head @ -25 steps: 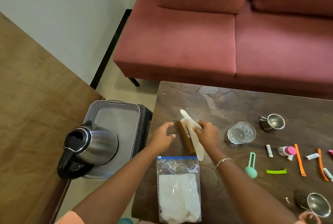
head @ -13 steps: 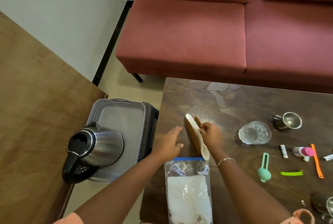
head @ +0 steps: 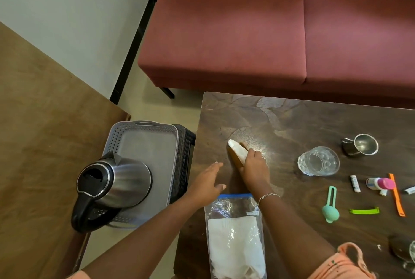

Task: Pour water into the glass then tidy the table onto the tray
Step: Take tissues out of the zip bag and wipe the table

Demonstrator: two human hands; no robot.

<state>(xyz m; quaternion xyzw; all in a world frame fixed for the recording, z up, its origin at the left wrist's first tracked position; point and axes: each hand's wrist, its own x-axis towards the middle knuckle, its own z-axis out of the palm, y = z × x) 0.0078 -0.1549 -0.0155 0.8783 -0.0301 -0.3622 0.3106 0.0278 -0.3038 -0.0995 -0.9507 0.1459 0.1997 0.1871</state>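
Observation:
My right hand [head: 254,165] grips a white napkin [head: 237,151] folded over a brown wooden holder [head: 234,159] on the dark table [head: 280,121]. To its left, my left hand [head: 207,183] hovers with fingers spread and holds nothing. A clear glass [head: 318,160] stands to the right of my right hand. The steel kettle [head: 114,185] sits on the grey tray [head: 146,141], which lies on a black crate left of the table. In front of me lies a zip bag of napkins [head: 235,236].
A steel cup [head: 360,147] stands behind the glass. Small items lie at the right: a mint scoop [head: 330,207], green clip [head: 363,211], orange clip [head: 396,194], pink-capped bottle [head: 379,183], sachets. Another steel vessel [head: 404,253] is at the right edge. A red sofa [head: 269,31] is beyond the table.
My right hand has pressed the napkin down flatter onto the wooden holder. My left hand has drawn back from the holder toward me and the left.

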